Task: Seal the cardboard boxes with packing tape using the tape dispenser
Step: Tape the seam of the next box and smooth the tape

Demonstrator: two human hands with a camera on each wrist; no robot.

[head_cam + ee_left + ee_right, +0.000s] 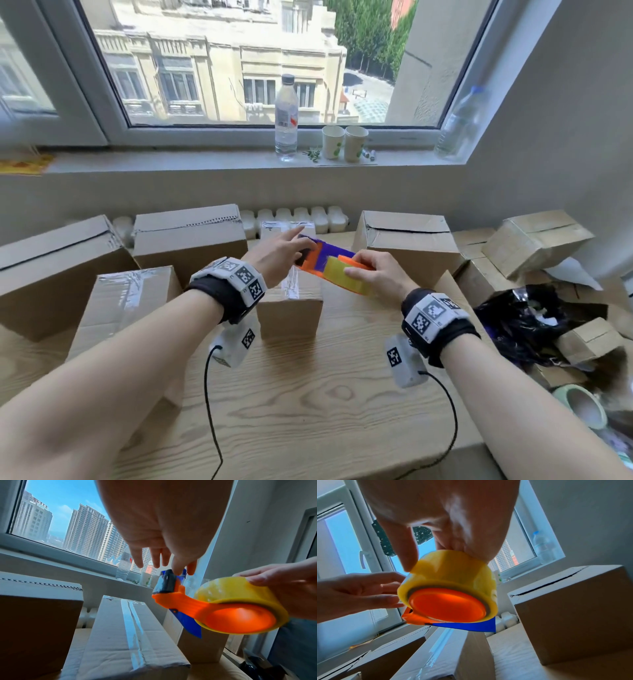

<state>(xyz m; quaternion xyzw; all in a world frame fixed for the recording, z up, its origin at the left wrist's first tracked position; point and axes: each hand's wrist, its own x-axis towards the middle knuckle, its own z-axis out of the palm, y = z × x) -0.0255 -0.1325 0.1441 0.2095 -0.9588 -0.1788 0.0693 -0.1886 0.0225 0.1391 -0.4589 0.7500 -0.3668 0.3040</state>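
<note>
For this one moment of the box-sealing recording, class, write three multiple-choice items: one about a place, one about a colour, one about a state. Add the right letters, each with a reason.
1. Where is the tape dispenser?
A. Lying on the windowsill
B. Held above the small taped box
C. Inside the black bag

2. What colour is the roll of tape?
A. Yellow
B. Green
C. White

3. How does the box at the right rear look?
A. Taped shut
C. Flaps closed, dark seam bare
B. Crushed flat

Answers:
1 B: the right hand grips the roll end and the left hand pinches the front end, with the taped box below.
2 A: the roll is yellow on an orange hub in both wrist views.
3 C: an open dark slit runs across its top, with no tape on it.
</note>
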